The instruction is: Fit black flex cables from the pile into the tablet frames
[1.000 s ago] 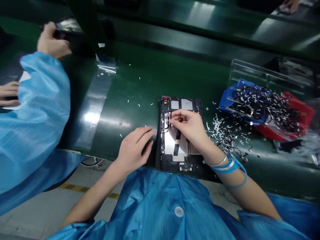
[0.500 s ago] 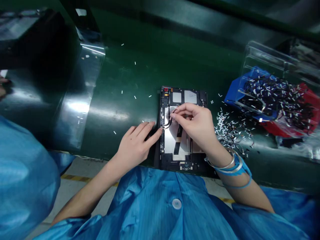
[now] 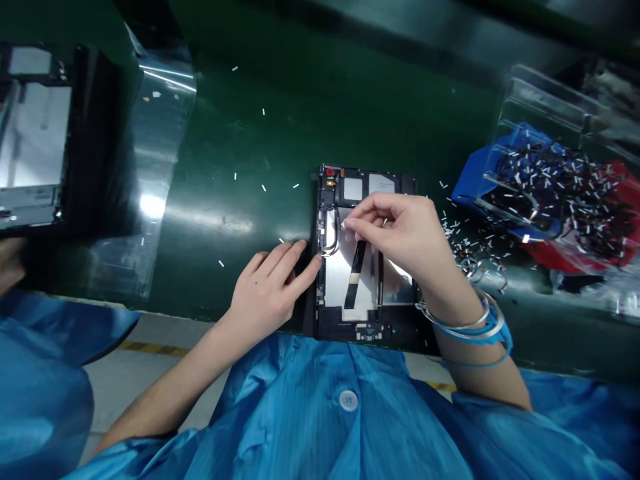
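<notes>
An opened tablet (image 3: pixel 332 320) lies at the bench's front edge, its inside facing up, with a silvery plate and a black flat ribbon cable (image 3: pixel 355 273) across it. A thin dark cable (image 3: pixel 336 241) curves in a loop near its left edge. My left hand (image 3: pixel 267 283) rests with fingers stretched out, the thumb at the tablet's left edge beside the cable. Over the tablet, my right hand (image 3: pixel 403 230) has thumb and index finger pinched together close to the cable loop. A tiny whitish spot shows at those fingertips; what it is cannot be made out.
To the right stand a blue bin (image 3: pixel 473 177) and a red bin (image 3: pixel 547 257) with many thin cables, beside a clear plastic tray (image 3: pixel 540 90). Loose cables and white slips (image 3: pixel 470 257) lie nearby. On the left are a clear sheet (image 3: pixel 150 160), another opened device (image 3: pixel 43 127) and a co-worker's hand (image 3: pixel 10 263).
The thin cable was up at my right fingertips; now it lies lower in a loop on the tablet. My left hand keeps its place. The view has shifted, showing more of the left device.
</notes>
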`<state>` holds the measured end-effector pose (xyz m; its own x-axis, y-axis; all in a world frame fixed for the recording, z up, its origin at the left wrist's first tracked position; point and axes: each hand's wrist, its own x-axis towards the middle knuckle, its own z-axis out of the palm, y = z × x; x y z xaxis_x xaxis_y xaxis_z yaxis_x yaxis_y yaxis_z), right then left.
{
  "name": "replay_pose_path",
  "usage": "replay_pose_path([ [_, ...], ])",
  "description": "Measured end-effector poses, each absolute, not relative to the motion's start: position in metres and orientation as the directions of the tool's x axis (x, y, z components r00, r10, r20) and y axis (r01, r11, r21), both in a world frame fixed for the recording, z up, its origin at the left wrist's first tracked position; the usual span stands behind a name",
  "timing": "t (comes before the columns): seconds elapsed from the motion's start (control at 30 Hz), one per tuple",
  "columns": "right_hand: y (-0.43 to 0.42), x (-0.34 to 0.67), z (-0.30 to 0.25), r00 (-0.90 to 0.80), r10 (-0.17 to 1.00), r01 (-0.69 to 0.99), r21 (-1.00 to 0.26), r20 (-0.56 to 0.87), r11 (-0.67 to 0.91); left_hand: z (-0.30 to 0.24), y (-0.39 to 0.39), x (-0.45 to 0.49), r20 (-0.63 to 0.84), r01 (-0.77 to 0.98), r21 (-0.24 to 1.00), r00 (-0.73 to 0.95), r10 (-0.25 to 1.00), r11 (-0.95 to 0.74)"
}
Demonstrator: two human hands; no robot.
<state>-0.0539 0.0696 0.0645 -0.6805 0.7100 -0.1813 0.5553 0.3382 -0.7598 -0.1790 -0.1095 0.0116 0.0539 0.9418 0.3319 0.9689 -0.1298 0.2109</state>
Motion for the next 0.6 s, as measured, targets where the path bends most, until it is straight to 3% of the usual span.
replay_pose_path([
  [0.6,0.083,-0.059,0.047,-0.711,0.681,0.509,-0.797,-0.177,0.324,0.019,-0.102,-0.174,0.261,0.966,0.22,0.077,0.962,-0.137],
])
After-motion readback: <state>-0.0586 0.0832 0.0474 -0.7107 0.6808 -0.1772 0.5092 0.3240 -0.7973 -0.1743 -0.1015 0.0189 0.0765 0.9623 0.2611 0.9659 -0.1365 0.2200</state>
